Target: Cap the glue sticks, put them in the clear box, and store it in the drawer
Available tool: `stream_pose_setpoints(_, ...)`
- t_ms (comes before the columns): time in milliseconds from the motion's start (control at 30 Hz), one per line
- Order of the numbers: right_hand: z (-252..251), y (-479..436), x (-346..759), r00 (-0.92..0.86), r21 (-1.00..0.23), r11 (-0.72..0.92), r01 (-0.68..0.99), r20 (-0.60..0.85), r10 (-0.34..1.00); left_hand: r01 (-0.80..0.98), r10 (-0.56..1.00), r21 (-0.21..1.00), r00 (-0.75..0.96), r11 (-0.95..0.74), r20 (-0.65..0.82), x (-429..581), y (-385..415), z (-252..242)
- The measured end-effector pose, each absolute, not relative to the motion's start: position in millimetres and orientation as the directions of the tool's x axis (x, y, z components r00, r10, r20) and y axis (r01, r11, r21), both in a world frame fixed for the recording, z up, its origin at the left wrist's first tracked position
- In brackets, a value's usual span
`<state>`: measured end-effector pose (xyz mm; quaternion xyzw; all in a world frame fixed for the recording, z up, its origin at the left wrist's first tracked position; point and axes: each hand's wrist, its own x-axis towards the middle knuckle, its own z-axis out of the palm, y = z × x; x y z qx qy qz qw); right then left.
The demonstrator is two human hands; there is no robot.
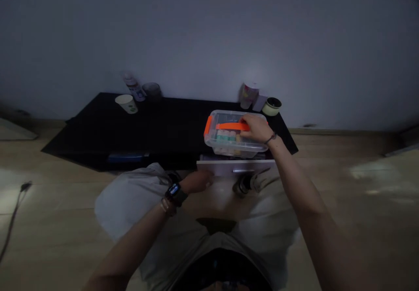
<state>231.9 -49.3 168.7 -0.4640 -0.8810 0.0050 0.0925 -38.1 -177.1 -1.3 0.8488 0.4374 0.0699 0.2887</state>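
A clear plastic storage box (225, 143) with an orange carry handle (227, 126) and orange side latches is over the front right of the black cabinet, above the pulled-out drawer (221, 167). Small teal-and-white cylinders show through its lid. My right hand (257, 128) is closed around the right part of the handle. I cannot tell whether the box rests on the cabinet or the drawer. My left hand (198, 181), below a dark watch, is at the lower left corner of the drawer front, its fingers bent against it. Their tips are dim.
On the cabinet top (157, 125), a paper cup (126, 103), a spray can (135, 88) and a dark cup (152, 91) stand at the left. A clear cup (249, 94) and a cream jar (271, 106) are back right. A blue item (127, 157) lies in the open shelf.
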Motion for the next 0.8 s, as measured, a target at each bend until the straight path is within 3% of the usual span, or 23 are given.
stream_pose_setpoints(100,160.3,-32.0,229.1,-0.525,-0.136,0.552,0.823,0.188,0.830,0.669,0.754,0.610,0.634,-0.424,-0.172,-50.4,-158.1,29.4)
stream_pose_setpoints(167,153.6,-19.8,226.1,-0.520,-0.167,0.554,0.816,0.207,0.829,0.615,0.791,0.686,0.604,-0.388,-0.094,-64.6,-141.1,54.8)
stream_pose_setpoints(267,143.0,-0.6,218.7,-0.526,-0.212,0.571,0.793,0.234,0.818,0.661,0.945,0.701,0.323,-0.268,0.057,-88.2,-109.8,93.0)
stream_pose_setpoints(367,132.8,19.1,206.4,-0.536,-0.246,0.591,0.768,0.257,0.804,0.696,0.985,0.697,0.112,-0.169,0.127,-105.8,-73.6,116.6)
stream_pose_setpoints(567,114.1,56.1,178.6,-0.566,-0.289,0.623,0.727,0.261,0.782,0.568,0.994,0.818,-0.096,0.093,-0.047,-115.5,-5.2,103.8)
stream_pose_setpoints(700,102.2,76.1,167.9,-0.591,-0.324,0.644,0.693,0.256,0.765,0.278,0.972,0.931,-0.048,0.236,-0.231,-110.0,20.2,84.8)
stream_pose_setpoints(800,96.0,86.4,163.5,-0.583,-0.337,0.634,0.696,0.251,0.773,0.210,0.964,0.942,-0.023,0.263,-0.264,-106.8,33.9,75.7)
